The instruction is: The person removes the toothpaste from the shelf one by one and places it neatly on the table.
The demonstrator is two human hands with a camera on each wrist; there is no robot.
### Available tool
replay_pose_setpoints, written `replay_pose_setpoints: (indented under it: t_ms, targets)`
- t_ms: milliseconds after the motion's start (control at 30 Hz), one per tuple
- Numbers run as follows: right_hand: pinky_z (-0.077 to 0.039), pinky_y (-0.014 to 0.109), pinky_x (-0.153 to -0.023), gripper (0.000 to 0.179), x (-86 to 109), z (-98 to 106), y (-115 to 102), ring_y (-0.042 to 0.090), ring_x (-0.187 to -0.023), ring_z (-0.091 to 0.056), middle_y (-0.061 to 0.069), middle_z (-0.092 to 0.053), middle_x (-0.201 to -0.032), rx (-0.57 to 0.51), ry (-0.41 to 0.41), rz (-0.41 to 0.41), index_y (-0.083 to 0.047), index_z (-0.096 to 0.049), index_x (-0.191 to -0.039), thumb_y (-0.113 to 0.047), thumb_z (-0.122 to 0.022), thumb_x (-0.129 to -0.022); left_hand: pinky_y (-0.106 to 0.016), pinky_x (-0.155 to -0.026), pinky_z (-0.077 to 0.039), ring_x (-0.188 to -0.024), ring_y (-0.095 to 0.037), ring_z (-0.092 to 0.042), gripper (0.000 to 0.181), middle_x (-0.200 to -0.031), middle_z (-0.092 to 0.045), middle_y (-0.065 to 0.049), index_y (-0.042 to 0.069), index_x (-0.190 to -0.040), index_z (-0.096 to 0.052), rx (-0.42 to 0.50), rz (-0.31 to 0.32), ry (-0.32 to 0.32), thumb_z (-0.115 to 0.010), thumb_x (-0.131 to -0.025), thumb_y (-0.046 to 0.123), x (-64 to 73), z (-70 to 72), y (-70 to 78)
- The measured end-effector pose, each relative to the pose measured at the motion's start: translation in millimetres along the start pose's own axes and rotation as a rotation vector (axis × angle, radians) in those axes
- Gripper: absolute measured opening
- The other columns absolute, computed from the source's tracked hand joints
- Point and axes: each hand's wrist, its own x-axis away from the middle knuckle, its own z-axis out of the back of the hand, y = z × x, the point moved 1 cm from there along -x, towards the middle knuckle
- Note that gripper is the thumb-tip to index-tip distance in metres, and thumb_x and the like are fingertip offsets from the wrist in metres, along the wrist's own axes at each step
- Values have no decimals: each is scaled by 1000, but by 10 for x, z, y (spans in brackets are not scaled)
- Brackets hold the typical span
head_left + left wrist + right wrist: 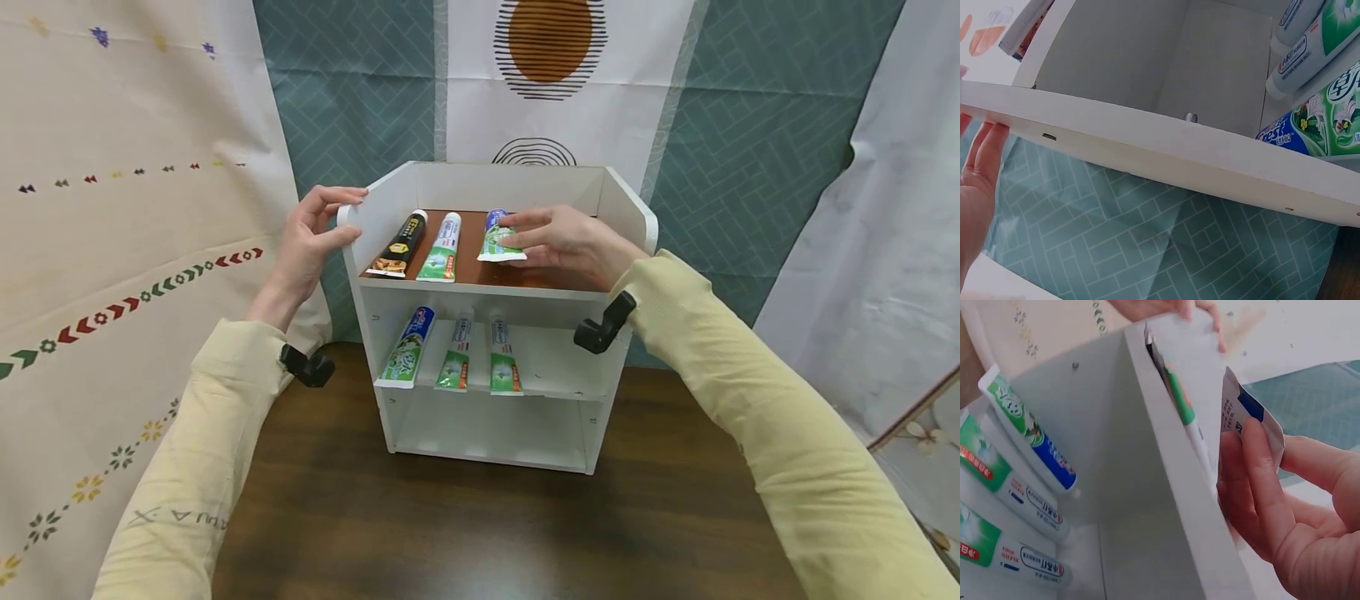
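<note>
My right hand [558, 237] pinches a blue, white and green toothpaste tube [495, 242] by its side, over the top level of a small white shelf [487, 467]. In the right wrist view, fingers and thumb close around the flat end of this toothpaste tube [1244, 409]. My left hand [303, 242] grips the front edge of the shelf's left side panel, thumb in front and fingers over the top. A black toothpaste tube [402, 246] and a white-and-green toothpaste tube [442, 247] lie on the brown top surface, left of the held one.
On the middle level lie a blue-and-green toothpaste tube [407, 350] and two white-and-green ones, the nearer to the right hand being this tube [504, 358]. The shelf stands on a dark wooden table [450, 533]. Patterned curtains [352, 92] hang behind and at both sides.
</note>
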Motion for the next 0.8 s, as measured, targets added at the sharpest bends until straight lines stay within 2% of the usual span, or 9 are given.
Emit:
replay_pose_setpoints:
  t_ms: [167,400,633,800]
  targets:
    - [-43,34,-83,49,111,31,-51,23,-87,-58,14,-46,-123,-69,-2,28,-7,-47,-130,1,-60,-84,-34,-81,-41,-112,-29,-39,28,-120,-49,-15,3,-101,-61,19,-2,3,-59,-76,-10,12,-1,-3]
    - [-49,27,-70,50,294,107,-230,21,-82,-59,14,-45,-122,-80,29,85,-8,-49,-130,3,-60,-83,-34,-81,-41,-111,-29,-39,28,-119,-50,-14,4,-102,-62,13,-5,6,-60,-77,-9,5,-18,-13]
    - [-47,30,-76,54,490,231,-400,24,-89,-59,15,-40,-126,-153,15,70,-6,-46,-132,5,-61,-81,-34,-81,-41,-112,-29,-38,29,-120,-49,-14,3,-103,-61,24,-5,-2,-58,-77,-9,20,-14,-8]
    - [-45,32,-80,57,638,387,-448,24,-91,-59,15,-37,-129,-150,-1,69,-4,-41,-135,5,-61,-81,-33,-81,-42,-112,-30,-38,30,-121,-48,-15,2,-104,-60,33,-7,-16,-58,-77,-10,17,-13,-2]
